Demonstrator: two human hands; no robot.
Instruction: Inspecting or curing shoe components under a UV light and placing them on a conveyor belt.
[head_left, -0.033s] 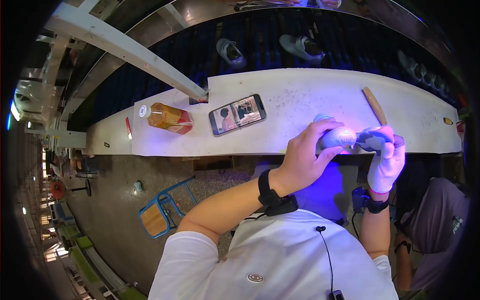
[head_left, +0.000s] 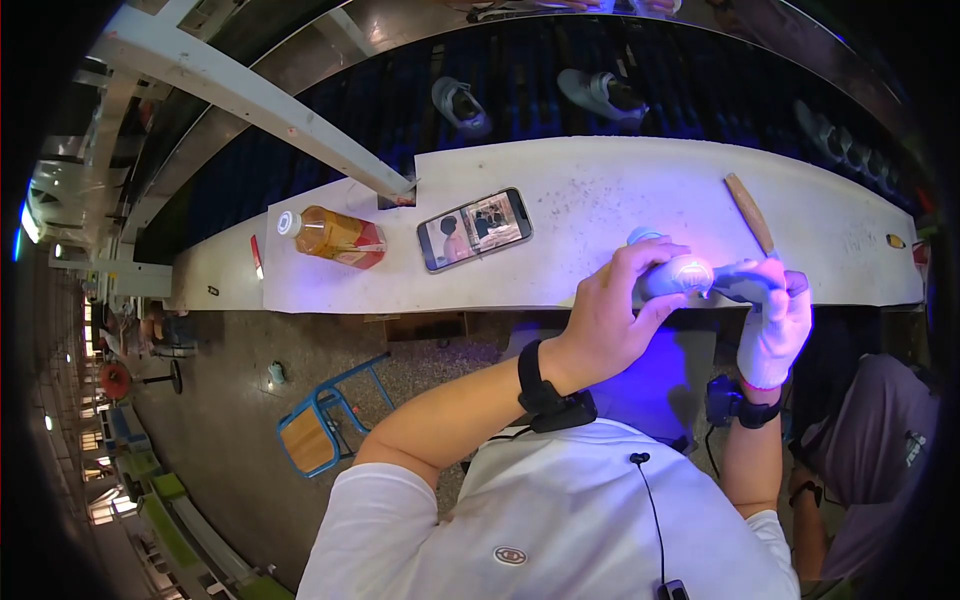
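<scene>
My bare left hand (head_left: 608, 310) is closed round a pale shoe (head_left: 684, 275), held above the near edge of the white worktop (head_left: 600, 200). The shoe's rounded end, lit violet, faces me; my fingers cover much of the rest. Just right of it is my right hand (head_left: 776, 330) in a white glove, its fingers bent together. A grey, soft-looking piece (head_left: 738, 283) shows between those fingers and the shoe; whether it is cloth or part of the glove cannot be made out. Beyond my right hand lies a tool with a wooden handle (head_left: 748, 212).
On the worktop's left stand out a phone (head_left: 475, 230), a bottle of amber drink (head_left: 340, 238) lying down and a red-handled tool (head_left: 257, 257). Behind runs a dark roller conveyor (head_left: 530, 60) with shoes. A slanting metal post (head_left: 290, 125) meets the worktop. Another person (head_left: 865, 430) sits close at right.
My right hand has shifted very slightly right and down, and the grey piece by the shoe has tilted a little. My left hand and the shoe stay almost in place.
</scene>
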